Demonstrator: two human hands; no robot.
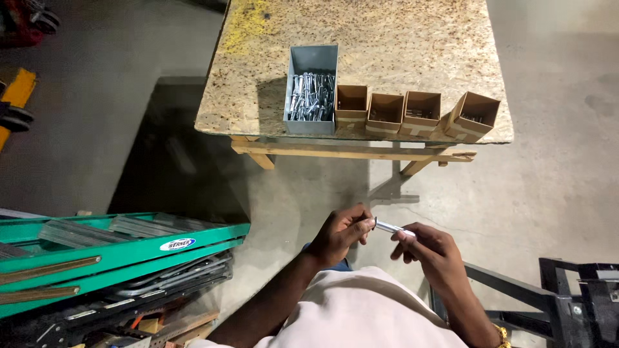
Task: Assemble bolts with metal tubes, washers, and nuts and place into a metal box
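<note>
While both hands pinch it, metal bolt (390, 227) between left hand (342, 233), right hand (431, 250).

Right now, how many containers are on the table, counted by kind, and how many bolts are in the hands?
Grey metal bin with bolts: 1
Small brown cardboard boxes: 4
Metal bolt held between left hand and right hand: 1
Total: 6

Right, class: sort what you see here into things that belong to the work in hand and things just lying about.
In use:
left hand
right hand
metal bolt held between them
grey bin of bolts
four small cardboard boxes
worktable

Lying about:
green ladder
black metal frame
yellow object at left
</note>
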